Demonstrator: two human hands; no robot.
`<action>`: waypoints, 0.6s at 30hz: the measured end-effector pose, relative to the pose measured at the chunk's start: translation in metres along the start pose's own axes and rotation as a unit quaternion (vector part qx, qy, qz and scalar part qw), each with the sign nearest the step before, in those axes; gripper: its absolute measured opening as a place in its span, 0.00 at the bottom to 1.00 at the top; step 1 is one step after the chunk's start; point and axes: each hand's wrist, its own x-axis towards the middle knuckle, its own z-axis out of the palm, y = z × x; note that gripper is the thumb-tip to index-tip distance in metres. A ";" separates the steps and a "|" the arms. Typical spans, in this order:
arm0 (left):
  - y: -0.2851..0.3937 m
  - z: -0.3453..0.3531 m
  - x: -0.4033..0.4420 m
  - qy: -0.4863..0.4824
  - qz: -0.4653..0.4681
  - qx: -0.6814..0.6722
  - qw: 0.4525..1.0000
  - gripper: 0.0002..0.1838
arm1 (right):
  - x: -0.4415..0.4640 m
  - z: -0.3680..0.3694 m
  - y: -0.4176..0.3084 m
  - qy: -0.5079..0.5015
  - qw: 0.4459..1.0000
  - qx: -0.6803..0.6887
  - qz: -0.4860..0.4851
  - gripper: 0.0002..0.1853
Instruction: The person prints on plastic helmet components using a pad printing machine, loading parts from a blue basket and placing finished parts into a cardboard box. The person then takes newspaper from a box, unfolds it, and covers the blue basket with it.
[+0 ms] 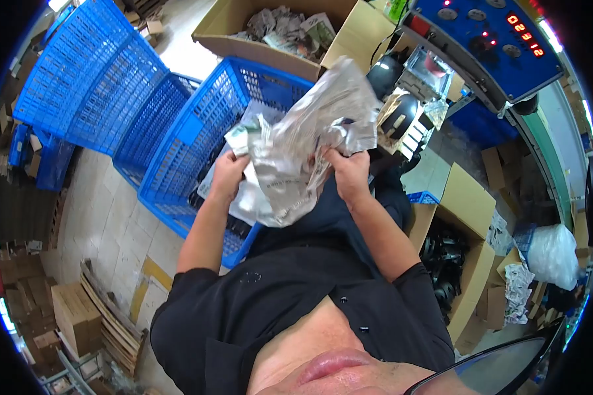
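Between my two hands a large crumpled sheet of newspaper (pixel 286 168) is spread out, its upper part blurred by motion. My left hand (pixel 226 176) is closed on the sheet's left edge. On the other side, my right hand (pixel 350 175) pinches a bunched part of it. The newspaper hangs over the near right part of a blue plastic crate (pixel 190 128). Inside the crate, pale plastic wrapping and some dark items show partly; the sheet hides the rest.
More blue crates (pixel 89 79) stand at the left. A cardboard box (pixel 257 51) behind holds crumpled paper. At my right, an open carton (pixel 469 263) contains black parts. A blue control panel (pixel 484 43) with red digits juts in at upper right, near black machine parts (pixel 402 117).
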 end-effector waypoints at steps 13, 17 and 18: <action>0.002 -0.052 0.011 -0.057 0.035 -0.282 0.957 0.17 | -0.105 -0.102 0.024 0.146 0.971 0.072 0.177 0.35; 0.006 -0.055 0.014 -0.080 0.007 -0.328 0.941 0.19 | -0.124 -0.156 0.028 0.004 0.940 0.085 0.329 0.34; 0.004 -0.056 0.015 -0.092 -0.001 -0.333 0.938 0.19 | -0.124 -0.159 0.025 0.023 0.937 0.089 0.337 0.34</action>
